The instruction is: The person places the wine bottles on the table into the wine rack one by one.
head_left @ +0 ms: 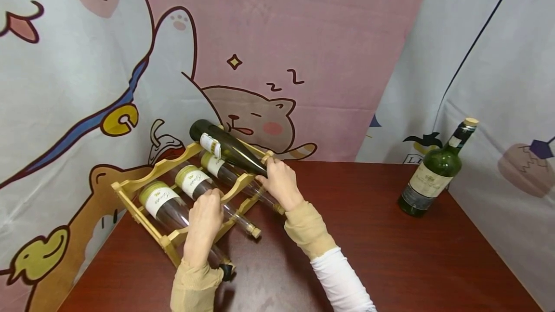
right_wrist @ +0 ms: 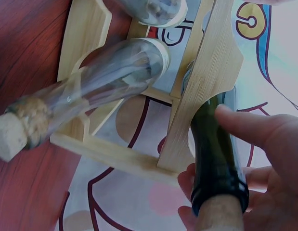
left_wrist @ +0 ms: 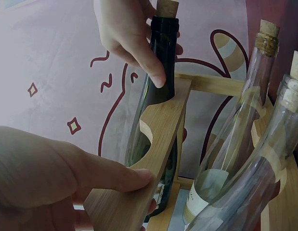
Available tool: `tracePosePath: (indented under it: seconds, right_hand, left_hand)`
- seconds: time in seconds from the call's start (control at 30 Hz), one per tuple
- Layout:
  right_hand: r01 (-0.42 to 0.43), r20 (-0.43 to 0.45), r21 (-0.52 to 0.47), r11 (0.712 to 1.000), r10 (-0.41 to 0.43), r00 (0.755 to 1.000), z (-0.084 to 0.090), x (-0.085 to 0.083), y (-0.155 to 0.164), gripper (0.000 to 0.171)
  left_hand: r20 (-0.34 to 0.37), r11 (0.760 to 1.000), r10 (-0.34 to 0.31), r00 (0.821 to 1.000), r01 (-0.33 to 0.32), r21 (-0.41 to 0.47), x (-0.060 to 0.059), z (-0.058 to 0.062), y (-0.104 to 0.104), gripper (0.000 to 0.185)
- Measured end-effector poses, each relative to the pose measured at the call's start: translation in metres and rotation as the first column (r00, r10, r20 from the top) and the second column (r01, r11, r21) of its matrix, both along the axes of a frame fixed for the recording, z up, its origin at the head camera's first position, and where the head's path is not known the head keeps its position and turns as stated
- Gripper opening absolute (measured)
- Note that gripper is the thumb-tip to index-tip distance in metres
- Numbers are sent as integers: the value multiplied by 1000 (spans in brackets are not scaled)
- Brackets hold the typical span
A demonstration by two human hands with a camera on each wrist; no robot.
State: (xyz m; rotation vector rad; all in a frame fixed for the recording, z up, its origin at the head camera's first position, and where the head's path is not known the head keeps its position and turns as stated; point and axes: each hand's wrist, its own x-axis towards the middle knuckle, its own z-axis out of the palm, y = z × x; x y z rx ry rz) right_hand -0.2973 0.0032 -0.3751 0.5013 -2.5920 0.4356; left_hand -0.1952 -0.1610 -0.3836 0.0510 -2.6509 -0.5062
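A pale wooden wine rack (head_left: 139, 215) stands at an angle on the left of the table. My left hand (head_left: 204, 225) grips its upper front rail (left_wrist: 170, 125), thumb on one face and fingers partly hidden behind. Across the top tier lies a dark green wine bottle (head_left: 234, 148), base toward the backdrop and corked neck toward me. Its neck (right_wrist: 213, 159) is held between the thumb and fingers of my right hand (head_left: 282, 183) and sits at a notch of the rail. Three clear corked bottles (head_left: 191, 182) with white-and-green labels lie on the tier below.
A green wine bottle (head_left: 433, 170) with a cream label and cork stands upright at the table's back right. The reddish-brown table (head_left: 347, 215) meets a cartoon-printed cloth backdrop (head_left: 329, 61) behind the rack and at both sides.
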Motion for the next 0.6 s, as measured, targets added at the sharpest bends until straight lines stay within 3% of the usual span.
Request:
tracePosePath:
  seconds: [0.13,0.6]
  right_hand:
    - [-23,-65,-1,1000,23,998,-4,1,6,43]
    - [-97,-84,-115,989,87,993,-14,0,13,37]
  left_hand:
    - [1,1000,-3,1000,3,2,0,0,-1,14]
    - [-7,1000,-8,1000,8,3,0,0,0,15]
